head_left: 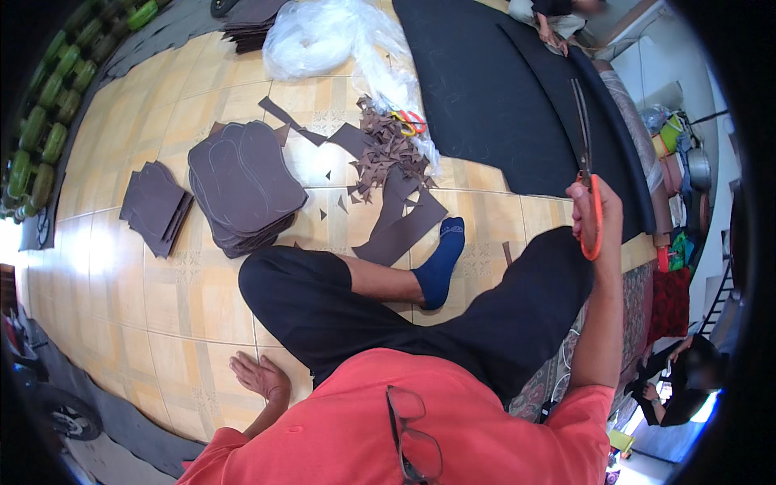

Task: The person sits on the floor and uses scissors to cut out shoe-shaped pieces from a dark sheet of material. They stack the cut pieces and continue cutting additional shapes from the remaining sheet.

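Note:
My right hand (594, 212) is closed round the orange handles of a large pair of scissors (584, 137), raised above my right knee with the long blades pointing away and slightly apart. Flat on the tiles beside my left hip rests my left hand (260, 377), fingers spread and holding nothing. Ahead of my left knee stands a tall stack of dark brown cut pieces (246, 178) with chalk outlines on the top one. To its left lies a smaller brown stack (156, 206). A heap of brown scraps (392, 149) lies in front of my foot, with a second pair of scissors (412, 121) on it.
A wide black sheet (485, 89) and a long roll (626, 145) stretch along the right. Crumpled clear plastic (323, 40) lies at the far middle. A person's hands (554, 40) work at the far right; another person (679, 380) sits at the right. Green rolls (48, 129) line the left.

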`<state>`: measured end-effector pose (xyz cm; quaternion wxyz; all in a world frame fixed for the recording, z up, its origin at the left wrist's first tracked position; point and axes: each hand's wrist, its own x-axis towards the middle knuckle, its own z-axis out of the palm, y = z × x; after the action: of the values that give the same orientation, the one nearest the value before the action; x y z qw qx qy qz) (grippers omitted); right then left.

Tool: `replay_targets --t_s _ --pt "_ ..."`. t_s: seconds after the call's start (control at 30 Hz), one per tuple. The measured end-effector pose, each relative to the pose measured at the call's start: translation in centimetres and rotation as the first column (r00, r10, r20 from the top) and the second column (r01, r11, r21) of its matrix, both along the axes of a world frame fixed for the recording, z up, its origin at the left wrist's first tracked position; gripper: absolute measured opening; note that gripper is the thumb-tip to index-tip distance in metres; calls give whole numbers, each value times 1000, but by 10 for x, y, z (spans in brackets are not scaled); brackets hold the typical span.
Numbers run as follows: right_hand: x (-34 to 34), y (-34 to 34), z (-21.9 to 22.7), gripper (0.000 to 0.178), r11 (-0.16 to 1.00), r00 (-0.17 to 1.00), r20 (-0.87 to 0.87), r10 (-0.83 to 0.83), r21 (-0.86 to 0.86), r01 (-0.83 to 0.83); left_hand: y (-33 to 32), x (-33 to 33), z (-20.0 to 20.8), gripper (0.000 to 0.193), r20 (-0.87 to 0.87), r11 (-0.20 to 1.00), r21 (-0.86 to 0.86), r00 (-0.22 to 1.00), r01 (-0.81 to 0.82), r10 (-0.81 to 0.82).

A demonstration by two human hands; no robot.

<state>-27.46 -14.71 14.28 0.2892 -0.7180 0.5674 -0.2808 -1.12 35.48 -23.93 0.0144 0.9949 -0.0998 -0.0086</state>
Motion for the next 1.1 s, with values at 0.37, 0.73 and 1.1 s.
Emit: replay_targets --t_s 0.37,0.73,1.1 --pt "-26 11 64 33 981 958 -283 -35 -194 -21 3 -1 -10 64 42 1000 25 999 -10 9" --pt "1 -5 69 40 947 914 -382 133 -222 -231 1 0 0 65 7 1000 4 1000 -5 5" --pt "80 -44 64 46 800 809 -426 405 -263 -539 -7 -10 9 65 25 992 -117 999 -44 47"
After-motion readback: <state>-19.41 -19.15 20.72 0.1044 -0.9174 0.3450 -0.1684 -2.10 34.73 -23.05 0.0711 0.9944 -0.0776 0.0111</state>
